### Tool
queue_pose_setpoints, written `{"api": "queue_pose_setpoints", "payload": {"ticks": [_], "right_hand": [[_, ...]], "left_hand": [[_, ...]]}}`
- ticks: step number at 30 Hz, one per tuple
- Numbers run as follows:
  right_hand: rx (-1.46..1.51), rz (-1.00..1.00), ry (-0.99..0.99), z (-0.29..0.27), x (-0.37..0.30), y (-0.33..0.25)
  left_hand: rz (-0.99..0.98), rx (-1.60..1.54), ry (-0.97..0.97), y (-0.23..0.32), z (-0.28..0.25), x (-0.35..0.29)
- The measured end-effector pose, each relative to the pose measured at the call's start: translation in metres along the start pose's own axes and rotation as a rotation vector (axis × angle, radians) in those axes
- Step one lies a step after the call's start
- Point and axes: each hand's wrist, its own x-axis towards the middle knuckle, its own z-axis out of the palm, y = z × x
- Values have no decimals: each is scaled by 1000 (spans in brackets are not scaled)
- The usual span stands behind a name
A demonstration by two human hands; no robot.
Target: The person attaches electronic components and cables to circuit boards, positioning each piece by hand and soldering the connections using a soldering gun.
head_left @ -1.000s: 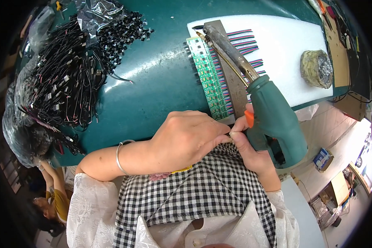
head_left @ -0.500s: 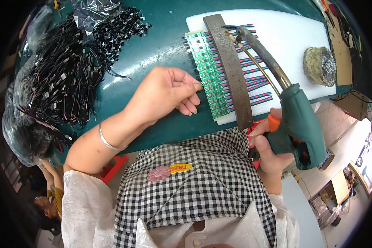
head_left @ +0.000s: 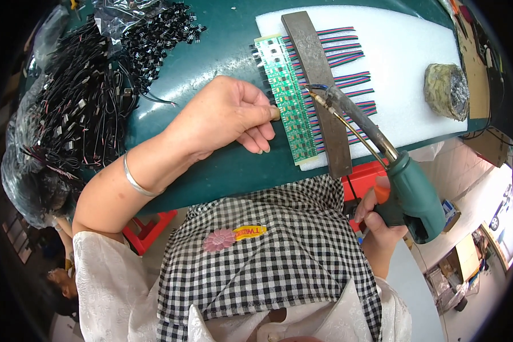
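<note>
My right hand [head_left: 381,219] is wrapped round the handle of a green soldering gun [head_left: 419,196] with an orange trigger. Its tip hangs over the long metal bar [head_left: 319,74], near the board strip. My left hand [head_left: 231,117] pinches thumb and forefinger at the left edge of the green circuit board strip [head_left: 293,108]; what sits between the fingertips is hidden. Small dark parts stick out along that edge. Multicoloured wires [head_left: 353,77] run from the board's other side under the bar, across a white foam sheet [head_left: 404,51].
A heap of black cables [head_left: 85,108] lies at the left, with small black connectors [head_left: 159,43] and a clear plastic bag [head_left: 117,14] beside it. A wrapped round roll [head_left: 446,91] stands on the foam's right. A person [head_left: 60,285] is at the lower left.
The soldering gun's tip has swung down and left, from the bar's upper part to closer beside the board. My left hand still pinches at the board edge, its forearm shifted slightly left.
</note>
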Motion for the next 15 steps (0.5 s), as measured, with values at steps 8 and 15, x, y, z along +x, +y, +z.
{"api": "queue_pose_setpoints", "payload": {"ticks": [8,15], "right_hand": [[-57,27,-73,-9,-6,7],[19,78,-57,-3,-9,11]], "left_hand": [[8,56,-21,1,-1,0],[-3,69,-32,2,-2,1]]}}
